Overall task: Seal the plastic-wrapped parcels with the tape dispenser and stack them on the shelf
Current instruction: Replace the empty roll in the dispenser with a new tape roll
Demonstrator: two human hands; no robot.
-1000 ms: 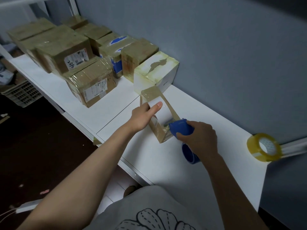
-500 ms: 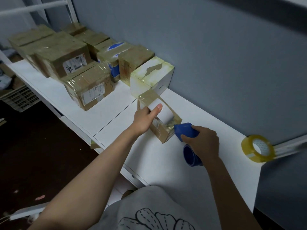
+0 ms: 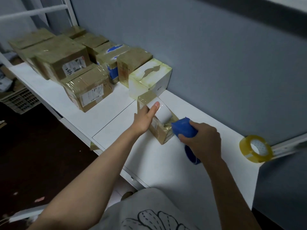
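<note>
Centrally, the parcel (image 3: 163,113), a small box with a white top and glossy tape over its ends, lies on the white shelf (image 3: 116,120), just in front of a white box (image 3: 149,78) that stands against the grey wall (image 3: 216,63). The left grip (image 3: 144,118) holds the parcel from its left side: the thumb lies flat along the top, while the other fingers are hidden behind the hand. The right grip (image 3: 204,140) is curled closed round the blue dispenser (image 3: 183,127), whose head touches the parcel's near right end, where the tape looks creased. Beyond the white box, taped brown boxes (image 3: 86,90) stand in rows along the shelf towards the far left; two of them show printed labels. A yellowish tape roll (image 3: 255,148) stands on edge at the shelf's right end, well apart from the parcel. Below the shelf's left end, a pale crate (image 3: 20,100) sits on the dark floor (image 3: 41,155). At the bottom edge, a grey printed shirt (image 3: 149,213) is visible.
</note>
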